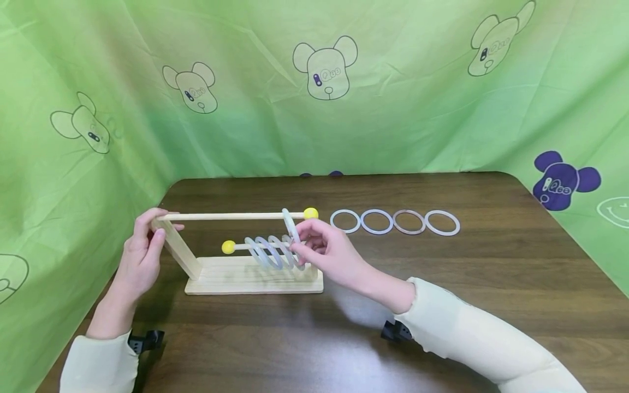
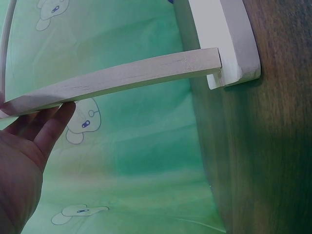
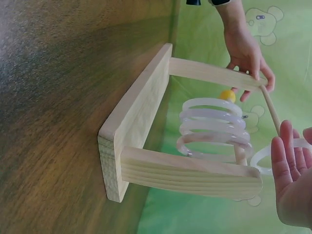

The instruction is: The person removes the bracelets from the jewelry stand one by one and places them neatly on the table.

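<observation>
A wooden rack (image 1: 245,283) stands on the table with two rods, each tipped with a yellow ball. My left hand (image 1: 140,262) grips the top of its left post (image 1: 183,252), thumb on the near side. Between the thumb and fingers of my right hand (image 1: 336,255) is a pale bangle (image 1: 290,224), which overlaps the upper rod (image 1: 226,216) close to its yellow ball (image 1: 310,213). Several whitish and lilac bangles (image 3: 207,102) hang around the lower rod, whose yellow ball (image 1: 228,247) points left. In the right wrist view, fingers partly cover the held bangle.
Several more bangles lie in a row on the table behind and right of the rack, the leftmost bangle (image 1: 332,221) nearest the upper rod's ball. A green printed cloth (image 1: 393,125) hangs around the back and sides of the brown table (image 1: 491,284).
</observation>
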